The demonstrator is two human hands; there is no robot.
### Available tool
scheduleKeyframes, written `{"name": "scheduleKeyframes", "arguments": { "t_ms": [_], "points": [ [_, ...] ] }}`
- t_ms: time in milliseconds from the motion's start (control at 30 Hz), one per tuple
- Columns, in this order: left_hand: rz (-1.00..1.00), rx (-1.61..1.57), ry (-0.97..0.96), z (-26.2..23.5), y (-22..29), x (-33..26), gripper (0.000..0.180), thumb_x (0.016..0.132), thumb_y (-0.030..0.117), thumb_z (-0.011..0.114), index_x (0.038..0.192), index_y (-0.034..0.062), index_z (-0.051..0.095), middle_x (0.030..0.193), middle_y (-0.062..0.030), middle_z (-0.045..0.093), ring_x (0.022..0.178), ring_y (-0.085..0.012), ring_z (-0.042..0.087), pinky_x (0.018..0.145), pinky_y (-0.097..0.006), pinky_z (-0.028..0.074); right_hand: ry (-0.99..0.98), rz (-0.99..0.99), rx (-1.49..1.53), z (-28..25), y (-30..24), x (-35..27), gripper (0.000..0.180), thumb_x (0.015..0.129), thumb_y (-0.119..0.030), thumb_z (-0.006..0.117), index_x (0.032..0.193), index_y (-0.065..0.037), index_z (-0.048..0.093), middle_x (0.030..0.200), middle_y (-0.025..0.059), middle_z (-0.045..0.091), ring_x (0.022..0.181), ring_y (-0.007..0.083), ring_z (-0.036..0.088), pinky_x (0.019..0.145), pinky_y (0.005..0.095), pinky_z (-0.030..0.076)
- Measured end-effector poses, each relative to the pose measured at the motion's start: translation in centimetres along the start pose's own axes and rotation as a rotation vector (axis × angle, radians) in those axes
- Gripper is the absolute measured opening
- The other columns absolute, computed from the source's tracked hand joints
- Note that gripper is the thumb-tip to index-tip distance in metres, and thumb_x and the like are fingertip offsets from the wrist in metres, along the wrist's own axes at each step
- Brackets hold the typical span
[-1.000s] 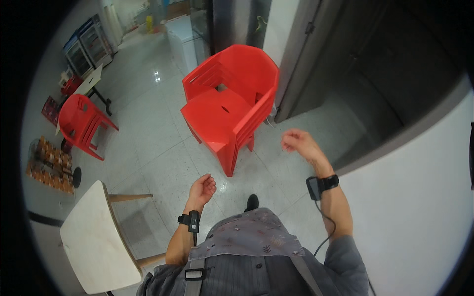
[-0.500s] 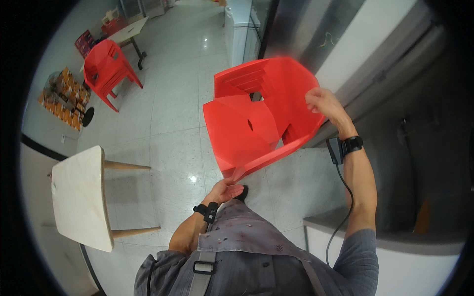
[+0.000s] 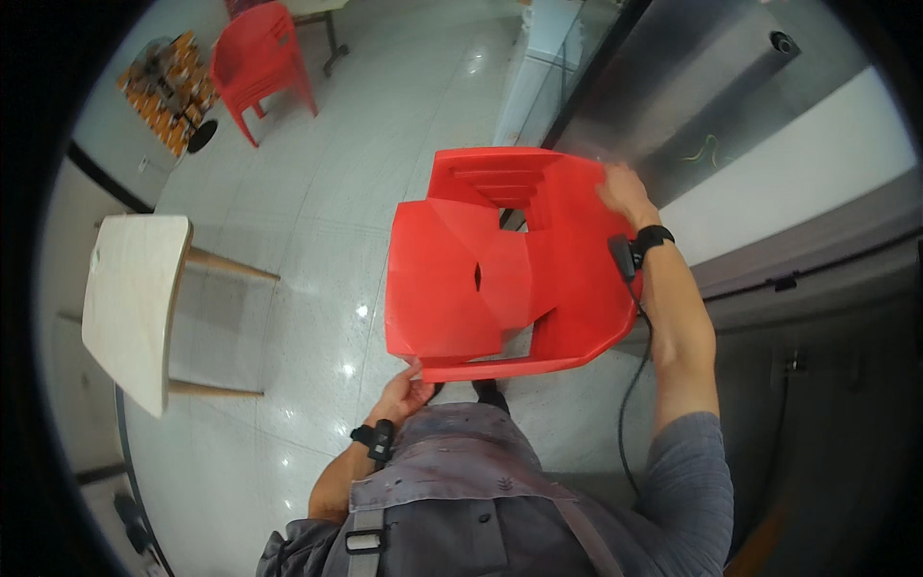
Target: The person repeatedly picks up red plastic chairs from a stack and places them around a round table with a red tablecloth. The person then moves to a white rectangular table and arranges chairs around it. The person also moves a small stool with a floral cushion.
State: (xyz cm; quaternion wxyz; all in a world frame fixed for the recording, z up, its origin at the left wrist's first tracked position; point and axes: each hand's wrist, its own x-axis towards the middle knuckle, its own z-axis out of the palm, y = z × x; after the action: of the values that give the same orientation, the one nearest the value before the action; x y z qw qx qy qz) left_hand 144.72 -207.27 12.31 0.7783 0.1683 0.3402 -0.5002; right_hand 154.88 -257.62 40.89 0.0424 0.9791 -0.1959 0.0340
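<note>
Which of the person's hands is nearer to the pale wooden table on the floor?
Left. The left hand grips the red chair's front edge, on the side toward the pale table; the right hand holds the chair's far side.

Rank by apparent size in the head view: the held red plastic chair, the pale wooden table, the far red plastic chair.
1. Held red plastic chair, nearest the camera.
2. Pale wooden table.
3. Far red plastic chair, shrunk by distance.
</note>
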Motion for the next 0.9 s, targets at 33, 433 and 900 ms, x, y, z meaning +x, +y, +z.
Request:
{"name": "scheduleKeyframes", "arguments": {
  "t_ms": [33, 433, 900],
  "points": [
    [0.058, -0.054, 0.061, 0.6, -1.2, -1.4, 0.029, 0.096, 0.017, 0.056, 0.105, -0.0103, 0.054, 0.102, -0.0190, 0.065, 0.088, -0.0263, 0.067, 0.079, -0.034, 0.058, -0.060, -0.015, -0.037, 1.2, 0.8, 1.3, 0.037, 0.085, -0.019, 0.053, 0.117, -0.002, 0.058, 0.130, 0.0255, 0.049, 0.116, 0.0428, 0.053, 0.097, 0.0487, 0.045],
    [0.408, -0.116, 0.183, 8.9, -11.9, -7.2, 0.026, 0.097, 0.018, 0.052, 0.119, 0.0037, 0.054, 0.113, -0.0130, 0.062, 0.103, -0.0271, 0.063, 0.093, -0.044, 0.052, -0.225, -0.163, -0.067, 2.4, -2.8, 5.2, 0.037, 0.088, -0.024, 0.048, 0.114, -0.002, 0.063, 0.120, 0.0234, 0.061, 0.113, 0.0383, 0.059, 0.094, 0.0460, 0.048],
    [1.072, 0.104, -0.026, 15.3, -9.8, -16.3, 0.019, 0.094, 0.016, 0.057, 0.102, -0.0001, 0.063, 0.092, -0.0083, 0.069, 0.075, -0.0165, 0.066, 0.056, -0.026, 0.049, -0.419, -0.360, 0.664, -14.6, -3.5, 7.4, 0.018, 0.078, -0.008, 0.062, 0.091, 0.004, 0.066, 0.086, 0.0123, 0.067, 0.074, 0.0202, 0.065, 0.067, 0.0337, 0.051]
  ]
}}
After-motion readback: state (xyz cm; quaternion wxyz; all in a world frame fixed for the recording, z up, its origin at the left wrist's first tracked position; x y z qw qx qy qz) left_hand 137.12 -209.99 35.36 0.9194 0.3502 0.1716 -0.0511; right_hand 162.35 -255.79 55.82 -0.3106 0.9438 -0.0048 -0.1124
